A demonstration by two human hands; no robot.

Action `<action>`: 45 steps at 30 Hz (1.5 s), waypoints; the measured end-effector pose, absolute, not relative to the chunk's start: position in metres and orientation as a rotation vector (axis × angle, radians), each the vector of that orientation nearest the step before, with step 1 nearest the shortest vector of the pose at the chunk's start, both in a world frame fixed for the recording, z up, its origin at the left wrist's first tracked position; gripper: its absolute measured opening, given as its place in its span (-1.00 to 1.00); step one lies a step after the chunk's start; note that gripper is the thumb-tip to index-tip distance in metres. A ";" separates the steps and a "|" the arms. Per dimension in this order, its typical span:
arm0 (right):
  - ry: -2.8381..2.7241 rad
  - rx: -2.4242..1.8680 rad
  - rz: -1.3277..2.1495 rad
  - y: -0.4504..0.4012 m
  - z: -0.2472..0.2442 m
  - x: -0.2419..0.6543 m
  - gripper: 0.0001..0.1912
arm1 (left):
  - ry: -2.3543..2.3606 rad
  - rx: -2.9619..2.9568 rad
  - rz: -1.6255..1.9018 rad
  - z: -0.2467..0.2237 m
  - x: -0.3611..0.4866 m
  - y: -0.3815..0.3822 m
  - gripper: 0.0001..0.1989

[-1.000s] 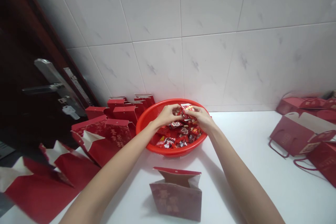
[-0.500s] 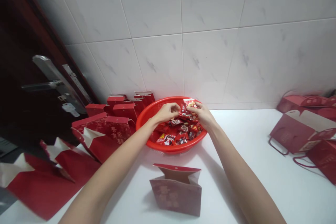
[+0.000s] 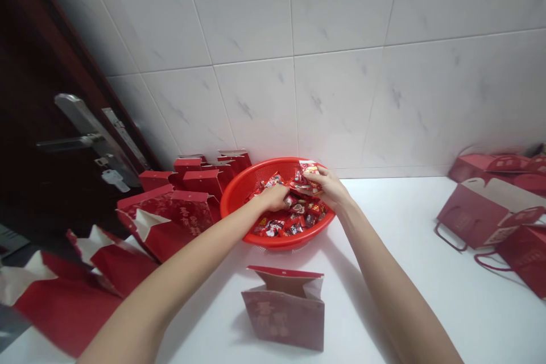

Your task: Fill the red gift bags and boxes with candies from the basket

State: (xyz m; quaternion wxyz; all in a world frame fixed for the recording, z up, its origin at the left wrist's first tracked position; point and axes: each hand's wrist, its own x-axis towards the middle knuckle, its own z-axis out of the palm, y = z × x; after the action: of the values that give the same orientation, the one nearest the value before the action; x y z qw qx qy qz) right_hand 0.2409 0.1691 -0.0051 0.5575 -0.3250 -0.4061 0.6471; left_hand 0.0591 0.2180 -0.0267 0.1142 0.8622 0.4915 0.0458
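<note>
1. At far left, red paper bags (image 3: 63,293) stood bunched on the white table (image 3: 426,239), several gaping upward.
2. The red basket (image 3: 230,205) sat beside them near the wall (image 3: 341,114), its long axis running roughly left to right, wrapped sweets (image 3: 273,229) strewn inside.
3. My left hand (image 3: 273,198) pointed rightward, dipped among the sweets; half a second earlier it was higher, and now more sweets showed behind it. With my fingertips hidden, I couldn't tell whether they had closed on anything.
4. Nearest me, a lettered bag (image 3: 281,321) stood upright, mouth upward, its broad face towards me; it hadn't moved on the table.
5. My right hand (image 3: 328,183) kept its pinch on some packets (image 3: 307,166) over the basket's right side, the top one's pale end pointing up towards the wall.
6. At far right lay red boxes (image 3: 471,217) with cord handles.
</note>
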 end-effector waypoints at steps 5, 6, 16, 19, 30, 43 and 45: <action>-0.935 -0.766 1.503 0.172 -0.005 0.241 -0.68 | 1.447 2.468 0.089 -0.019 0.059 0.216 -0.91; -0.934 -0.765 1.496 0.172 -0.006 0.241 -0.69 | 1.440 2.453 0.109 -0.015 0.058 0.216 -0.90; -1.031 -0.651 1.508 0.157 0.009 0.236 -0.66 | 0.900 1.820 0.996 0.026 0.049 0.163 -0.58; -1.079 -0.625 1.507 0.146 0.020 0.233 -0.64 | 0.909 1.735 1.203 0.026 0.046 0.139 -0.48; -1.415 -0.663 1.389 0.085 0.046 0.233 -0.62 | 1.049 1.718 1.341 0.037 0.035 0.067 -0.57; -1.745 -0.665 1.207 0.020 0.086 0.268 -0.69 | 0.987 2.276 0.609 0.055 0.012 -0.001 -0.73; -1.830 -0.663 1.197 0.014 0.086 0.264 -0.71 | 1.043 2.204 0.700 0.047 0.017 0.004 -0.74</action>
State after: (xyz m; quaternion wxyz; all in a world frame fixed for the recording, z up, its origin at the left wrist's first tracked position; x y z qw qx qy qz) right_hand 0.2644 0.0144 0.0861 0.4155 -0.2639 -0.7284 0.4766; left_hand 0.0166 0.0039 0.0466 0.2979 0.8293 0.3926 0.2632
